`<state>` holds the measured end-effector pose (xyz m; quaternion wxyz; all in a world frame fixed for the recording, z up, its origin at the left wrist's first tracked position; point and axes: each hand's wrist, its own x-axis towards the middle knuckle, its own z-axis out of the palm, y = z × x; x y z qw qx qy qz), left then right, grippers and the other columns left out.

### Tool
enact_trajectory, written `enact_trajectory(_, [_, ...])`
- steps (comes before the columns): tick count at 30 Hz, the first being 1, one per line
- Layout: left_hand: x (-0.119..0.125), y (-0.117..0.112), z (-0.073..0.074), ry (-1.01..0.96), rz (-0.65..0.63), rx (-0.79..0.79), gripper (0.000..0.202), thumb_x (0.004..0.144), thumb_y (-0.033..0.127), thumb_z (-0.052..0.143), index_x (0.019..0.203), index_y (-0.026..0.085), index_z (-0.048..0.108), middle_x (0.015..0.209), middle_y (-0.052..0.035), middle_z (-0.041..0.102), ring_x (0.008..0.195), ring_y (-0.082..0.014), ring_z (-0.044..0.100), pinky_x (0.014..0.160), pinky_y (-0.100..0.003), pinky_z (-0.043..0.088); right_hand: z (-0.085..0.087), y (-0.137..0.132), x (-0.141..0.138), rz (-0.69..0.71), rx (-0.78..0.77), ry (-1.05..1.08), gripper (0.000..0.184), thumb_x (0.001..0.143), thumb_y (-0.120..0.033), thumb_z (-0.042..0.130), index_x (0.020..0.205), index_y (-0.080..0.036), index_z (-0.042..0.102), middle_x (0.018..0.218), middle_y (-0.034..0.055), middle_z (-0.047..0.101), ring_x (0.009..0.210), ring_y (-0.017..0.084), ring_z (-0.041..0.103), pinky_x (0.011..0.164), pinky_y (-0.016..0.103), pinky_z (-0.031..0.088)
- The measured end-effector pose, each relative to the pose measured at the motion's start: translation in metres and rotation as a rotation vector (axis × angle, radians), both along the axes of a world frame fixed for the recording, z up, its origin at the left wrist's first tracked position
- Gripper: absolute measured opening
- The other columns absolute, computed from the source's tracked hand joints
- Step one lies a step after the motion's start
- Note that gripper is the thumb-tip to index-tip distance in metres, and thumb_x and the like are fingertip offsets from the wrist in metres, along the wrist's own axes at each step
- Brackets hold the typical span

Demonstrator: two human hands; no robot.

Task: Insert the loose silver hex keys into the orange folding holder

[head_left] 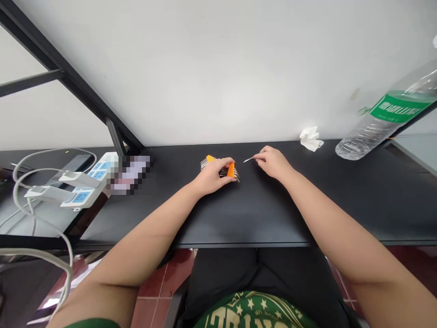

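Note:
My left hand (212, 176) is closed around an orange holder (231, 170) that looks like a hex key set, thumb and fingers pinching its right end. Several silver metal rods (204, 163) stick out at its left end, and short metal ends show at the right. The palm hides the middle of the holder. To the right, apart from the set, my right hand (271, 162) pinches a thin metal rod (248, 159), likely a hex key. Its free end points left toward the holder, just above the black desk (239, 218).
A power strip (94, 177) with white chargers and cables lies at the left, beside a pixelated patch. Crumpled tissue (311, 138) sits by the wall. A big clear bottle with a green label (398, 107) stands at the right. Black metal frame bars (78, 77) rise at the left.

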<state>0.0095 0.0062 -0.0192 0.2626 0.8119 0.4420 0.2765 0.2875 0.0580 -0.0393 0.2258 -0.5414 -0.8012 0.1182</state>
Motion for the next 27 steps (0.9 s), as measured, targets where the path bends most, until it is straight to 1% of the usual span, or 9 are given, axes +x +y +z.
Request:
enact_trajectory(3, [-0.001, 0.0, 0.0, 0.007, 0.01, -0.015, 0.053, 0.084, 0.039, 0.074, 0.133, 0.023, 0.059, 0.122, -0.0073, 0.074, 0.118, -0.0262, 0.068, 0.101, -0.042, 0.058, -0.001, -0.002, -0.002, 0.0, -0.008, -0.085, 0.032, 0.1, -0.022, 0.056, 0.116, -0.027, 0.083, 0.113, 0.0085, 0.065, 0.097, 0.022, 0.064, 0.088, 0.035, 0.051])
enact_trajectory(7, [-0.001, 0.001, -0.002, 0.003, 0.008, -0.022, 0.053, 0.085, 0.038, 0.074, 0.133, 0.024, 0.059, 0.122, -0.007, 0.073, 0.118, -0.0259, 0.069, 0.101, -0.041, 0.058, 0.001, -0.006, -0.006, 0.013, -0.008, -0.195, 0.032, 0.099, -0.02, 0.055, 0.111, -0.027, 0.084, 0.113, 0.0102, 0.064, 0.096, 0.024, 0.062, 0.081, 0.035, 0.051])
enact_trajectory(9, [-0.001, 0.001, -0.002, 0.006, 0.003, -0.015, 0.053, 0.084, 0.036, 0.075, 0.133, 0.023, 0.059, 0.122, -0.0066, 0.073, 0.118, -0.0254, 0.068, 0.102, -0.041, 0.058, 0.002, -0.008, -0.007, 0.014, 0.003, -0.204, 0.033, 0.099, -0.018, 0.055, 0.111, -0.026, 0.084, 0.114, 0.0103, 0.064, 0.096, 0.023, 0.062, 0.079, 0.034, 0.05])
enact_trajectory(14, [0.0, 0.001, -0.001, 0.021, 0.013, -0.008, 0.053, 0.083, 0.033, 0.078, 0.131, 0.021, 0.06, 0.123, -0.007, 0.073, 0.118, -0.0245, 0.068, 0.104, -0.04, 0.056, 0.001, -0.009, -0.009, 0.008, 0.002, -0.193, 0.036, 0.101, -0.019, 0.052, 0.122, -0.028, 0.08, 0.116, 0.0097, 0.063, 0.097, 0.023, 0.062, 0.076, 0.033, 0.049])
enact_trajectory(17, [0.0, 0.0, -0.001, 0.022, 0.016, -0.014, 0.052, 0.083, 0.033, 0.078, 0.131, 0.022, 0.06, 0.125, -0.0072, 0.072, 0.119, -0.0248, 0.068, 0.105, -0.041, 0.056, 0.002, -0.01, -0.01, 0.013, 0.001, -0.246, 0.036, 0.102, -0.02, 0.051, 0.121, -0.027, 0.08, 0.114, 0.0115, 0.062, 0.1, 0.025, 0.061, 0.072, 0.034, 0.047])
enact_trajectory(19, [0.0, 0.0, 0.0, 0.018, 0.016, -0.021, 0.052, 0.083, 0.032, 0.078, 0.131, 0.022, 0.059, 0.124, -0.007, 0.073, 0.119, -0.025, 0.068, 0.104, -0.041, 0.056, 0.004, -0.012, -0.011, 0.004, 0.0, -0.252, 0.036, 0.101, -0.019, 0.05, 0.121, -0.027, 0.079, 0.114, 0.0114, 0.062, 0.097, 0.025, 0.06, 0.069, 0.035, 0.046])
enact_trajectory(21, [0.0, 0.0, -0.001, 0.019, 0.019, -0.021, 0.052, 0.083, 0.032, 0.078, 0.131, 0.022, 0.06, 0.123, -0.0067, 0.073, 0.119, -0.025, 0.069, 0.104, -0.041, 0.056, 0.007, -0.015, -0.013, -0.002, 0.007, -0.258, 0.033, 0.1, -0.018, 0.051, 0.116, -0.026, 0.079, 0.115, 0.0112, 0.063, 0.095, 0.024, 0.061, 0.067, 0.035, 0.044])
enact_trajectory(24, [0.0, 0.0, 0.0, 0.028, 0.019, -0.017, 0.052, 0.083, 0.032, 0.079, 0.13, 0.022, 0.06, 0.124, -0.0066, 0.073, 0.119, -0.025, 0.069, 0.104, -0.041, 0.056, 0.016, -0.018, -0.015, -0.013, -0.024, -0.311, 0.022, 0.096, -0.017, 0.055, 0.101, -0.021, 0.076, 0.112, 0.0119, 0.064, 0.092, 0.024, 0.061, 0.064, 0.034, 0.042])
enact_trajectory(27, [0.001, 0.0, 0.0, 0.034, 0.021, -0.024, 0.052, 0.082, 0.032, 0.079, 0.13, 0.022, 0.06, 0.125, -0.0066, 0.072, 0.118, -0.0247, 0.068, 0.104, -0.04, 0.056, 0.026, -0.023, -0.017, -0.026, -0.192, -0.348, 0.008, 0.088, -0.017, 0.063, 0.085, -0.019, 0.07, 0.106, 0.0105, 0.066, 0.081, 0.021, 0.06, 0.061, 0.032, 0.039])
